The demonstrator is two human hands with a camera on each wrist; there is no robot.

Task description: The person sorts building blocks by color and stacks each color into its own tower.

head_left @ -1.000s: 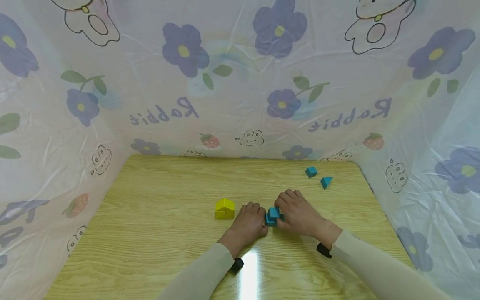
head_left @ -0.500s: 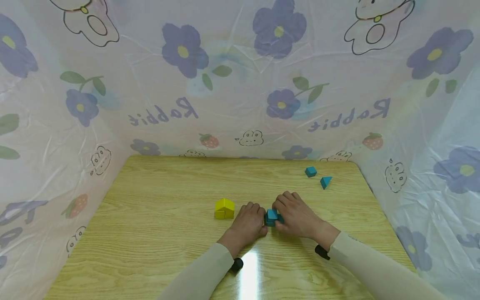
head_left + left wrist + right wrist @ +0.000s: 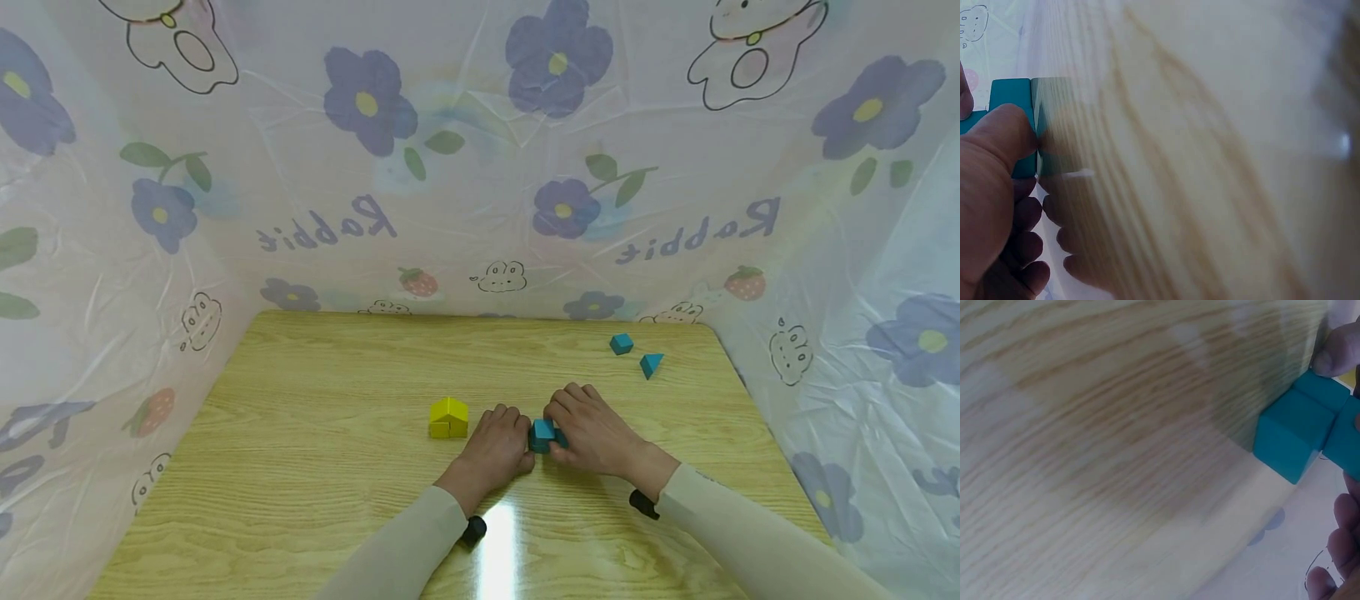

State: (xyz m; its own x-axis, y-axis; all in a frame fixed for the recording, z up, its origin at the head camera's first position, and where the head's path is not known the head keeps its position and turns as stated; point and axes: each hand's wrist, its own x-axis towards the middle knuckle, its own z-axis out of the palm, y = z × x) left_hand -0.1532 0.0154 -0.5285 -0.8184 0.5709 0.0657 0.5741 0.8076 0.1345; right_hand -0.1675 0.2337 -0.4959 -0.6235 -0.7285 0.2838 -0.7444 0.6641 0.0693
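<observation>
My left hand (image 3: 491, 446) holds a lower blue block (image 3: 1011, 94) steady at its left end, thumb on its near face. From the right, my right hand (image 3: 592, 433) pinches an upper blue block (image 3: 543, 430) between thumb and fingers. That upper block lies over the lower ones. In the right wrist view a blue cube (image 3: 1294, 434) stands on the table beside another blue block (image 3: 1322, 390), with the pinched block (image 3: 1342, 447) on top at the frame's edge. My right fingers partly hide the stack in the head view.
Left of the hands stands a small yellow block house (image 3: 449, 417) with a pointed top. A loose blue block (image 3: 622, 343) and a blue triangular block (image 3: 652, 365) lie at the back right. A patterned sheet (image 3: 465, 167) rises behind the wooden table (image 3: 322, 467).
My right hand has shifted slightly left, bringing the upper blue block left and down onto the lower blocks. In the last half second both hands have hardly moved.
</observation>
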